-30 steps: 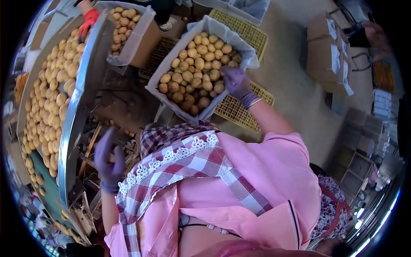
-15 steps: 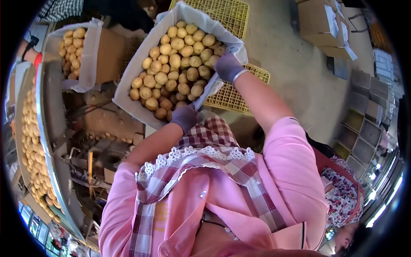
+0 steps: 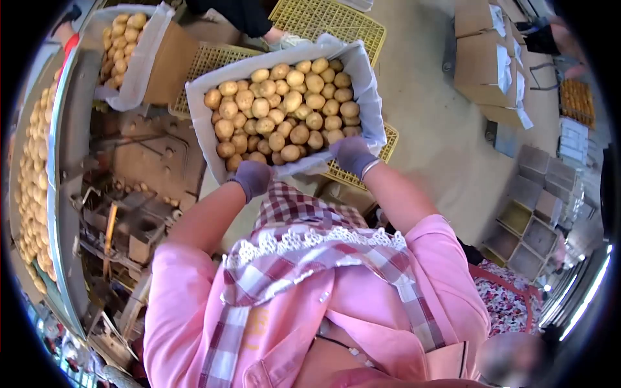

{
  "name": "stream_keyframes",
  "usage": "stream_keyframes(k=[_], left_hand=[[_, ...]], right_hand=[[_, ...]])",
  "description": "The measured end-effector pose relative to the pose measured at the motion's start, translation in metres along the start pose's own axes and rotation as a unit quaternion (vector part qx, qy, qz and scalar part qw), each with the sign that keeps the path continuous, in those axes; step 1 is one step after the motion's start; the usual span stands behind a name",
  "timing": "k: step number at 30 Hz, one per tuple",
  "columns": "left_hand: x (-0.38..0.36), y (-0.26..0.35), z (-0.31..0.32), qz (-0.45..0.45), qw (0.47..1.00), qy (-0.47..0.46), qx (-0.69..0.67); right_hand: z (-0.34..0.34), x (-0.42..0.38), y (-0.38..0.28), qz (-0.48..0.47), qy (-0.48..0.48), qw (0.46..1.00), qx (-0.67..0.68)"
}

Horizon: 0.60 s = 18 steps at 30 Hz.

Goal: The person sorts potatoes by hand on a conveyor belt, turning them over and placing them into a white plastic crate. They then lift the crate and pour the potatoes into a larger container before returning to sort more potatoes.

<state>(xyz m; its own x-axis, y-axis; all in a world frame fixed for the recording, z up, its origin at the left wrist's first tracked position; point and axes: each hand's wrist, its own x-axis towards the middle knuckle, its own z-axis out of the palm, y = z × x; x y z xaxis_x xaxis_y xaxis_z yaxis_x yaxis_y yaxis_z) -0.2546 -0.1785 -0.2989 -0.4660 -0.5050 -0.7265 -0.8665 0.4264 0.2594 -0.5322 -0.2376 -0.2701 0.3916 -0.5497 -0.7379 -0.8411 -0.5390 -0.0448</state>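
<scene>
A cardboard box (image 3: 372, 84) lined with white plastic and filled with several yellow-brown potatoes (image 3: 284, 113) is held in front of me, over yellow plastic crates (image 3: 330, 19). My left hand (image 3: 251, 178), in a purple glove, grips the box's near left corner. My right hand (image 3: 352, 155), also gloved in purple, grips its near right edge. My pink sleeves and checked apron fill the lower part of the view.
A second lined box of potatoes (image 3: 126, 39) stands at the upper left beside a long sorting trough (image 3: 61, 194) full of potatoes. Another person's legs (image 3: 246, 16) are behind the box. Stacked cardboard cartons (image 3: 482, 58) stand on the concrete floor to the right.
My left hand has come up from my side to the box's near corner. My right hand slid from the far right rim to the near edge, and the box has turned square to me.
</scene>
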Motion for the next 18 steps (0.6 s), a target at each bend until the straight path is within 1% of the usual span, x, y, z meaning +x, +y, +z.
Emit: stream_keyframes(k=[2, 4, 8, 9, 11, 13, 16, 17, 18], left_hand=[[-0.008, 0.005, -0.028, 0.002, 0.999, -0.034, 0.001], [-0.010, 0.002, -0.034, 0.000, 1.000, -0.028, -0.008], [-0.009, -0.001, -0.024, -0.002, 1.000, -0.008, -0.005], [-0.010, -0.005, -0.017, 0.014, 0.999, 0.038, -0.009], [-0.006, -0.009, -0.005, 0.019, 0.999, 0.038, -0.007], [-0.006, -0.010, -0.007, 0.028, 0.999, 0.039, -0.005], [-0.001, -0.014, -0.001, 0.047, 0.998, 0.030, -0.015], [0.001, -0.018, -0.001, 0.055, 0.998, 0.022, -0.024], [0.005, -0.019, -0.006, 0.062, 0.998, 0.018, -0.028]], right_hand=[[-0.015, -0.005, 0.003, -0.006, -0.007, 1.000, -0.017], [-0.019, -0.007, -0.002, -0.014, -0.014, 1.000, -0.020], [-0.030, -0.011, -0.002, -0.026, -0.010, 0.999, -0.036], [-0.029, -0.013, -0.003, -0.024, -0.008, 0.999, -0.034], [-0.025, -0.014, -0.006, -0.019, -0.003, 0.999, -0.032], [-0.016, -0.013, -0.005, -0.011, 0.001, 0.999, -0.031], [0.003, -0.012, 0.006, -0.033, 0.047, 0.998, 0.017], [0.008, -0.011, 0.010, -0.030, 0.052, 0.998, -0.020], [0.006, -0.007, 0.017, -0.032, 0.032, 0.999, 0.004]])
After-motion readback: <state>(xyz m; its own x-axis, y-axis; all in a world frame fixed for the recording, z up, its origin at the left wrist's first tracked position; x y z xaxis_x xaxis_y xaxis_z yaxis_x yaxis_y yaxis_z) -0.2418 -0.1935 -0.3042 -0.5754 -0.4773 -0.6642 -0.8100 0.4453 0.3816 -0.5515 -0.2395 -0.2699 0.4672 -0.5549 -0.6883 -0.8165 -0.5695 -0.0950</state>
